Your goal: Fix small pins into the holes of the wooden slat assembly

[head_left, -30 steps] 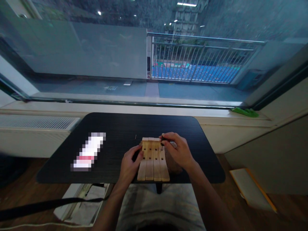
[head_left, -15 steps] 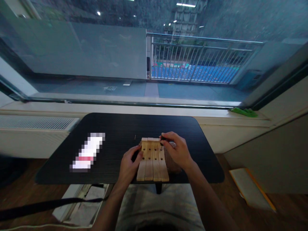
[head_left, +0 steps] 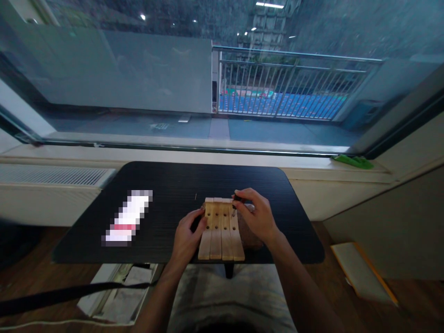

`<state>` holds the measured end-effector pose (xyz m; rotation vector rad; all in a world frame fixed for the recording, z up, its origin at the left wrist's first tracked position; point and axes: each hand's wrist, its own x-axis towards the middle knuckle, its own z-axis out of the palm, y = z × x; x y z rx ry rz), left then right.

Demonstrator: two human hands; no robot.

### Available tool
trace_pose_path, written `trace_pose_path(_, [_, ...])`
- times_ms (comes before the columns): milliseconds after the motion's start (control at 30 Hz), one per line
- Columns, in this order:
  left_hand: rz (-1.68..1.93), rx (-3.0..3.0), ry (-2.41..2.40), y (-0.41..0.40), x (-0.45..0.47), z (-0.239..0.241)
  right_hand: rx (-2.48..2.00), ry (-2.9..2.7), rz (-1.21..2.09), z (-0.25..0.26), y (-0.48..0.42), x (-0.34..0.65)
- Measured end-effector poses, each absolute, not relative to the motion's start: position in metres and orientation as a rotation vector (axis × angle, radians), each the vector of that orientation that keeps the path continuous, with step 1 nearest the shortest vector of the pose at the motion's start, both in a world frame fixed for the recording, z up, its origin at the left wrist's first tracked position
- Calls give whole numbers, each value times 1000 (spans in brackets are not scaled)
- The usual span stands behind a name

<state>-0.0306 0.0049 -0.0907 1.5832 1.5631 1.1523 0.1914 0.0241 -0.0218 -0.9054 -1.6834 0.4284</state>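
Note:
Four pale wooden slats side by side form a small panel (head_left: pixel 222 243) with two rows of round holes, lying near the table's front edge. My left hand (head_left: pixel 188 235) is closed on the panel's left edge, thumb on top and fingers partly hidden. Pinched in my right hand (head_left: pixel 259 213) is a small screwdriver (head_left: pixel 237 199) with a dark handle. Its thin shaft points down at the upper hole of the rightmost slat; whether a screw sits there is too small to tell. A brown block (head_left: pixel 250 237) shows at the panel's right side, partly under my right hand.
The black table (head_left: pixel 166 185) stands against the window sill. A blurred-out bright rectangle (head_left: pixel 129 217) lies on its left part, and a tiny thin piece (head_left: pixel 196 196) lies behind the panel. A green cloth (head_left: pixel 354 161) rests on the sill. An open box (head_left: pixel 118 296) is below left.
Both hands stay on the same things, with the screwdriver still over the same slat. The whole view has shifted very slightly.

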Motion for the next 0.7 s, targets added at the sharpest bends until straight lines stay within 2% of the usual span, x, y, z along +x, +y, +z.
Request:
trace_pose_path(400, [1146, 1600, 1551, 5, -30, -88, -913, -1764, 381, -21, 17, 190])
trace_pose_path(700, [1133, 1583, 1559, 5, -30, -88, -930, -1743, 470, -25, 20, 192])
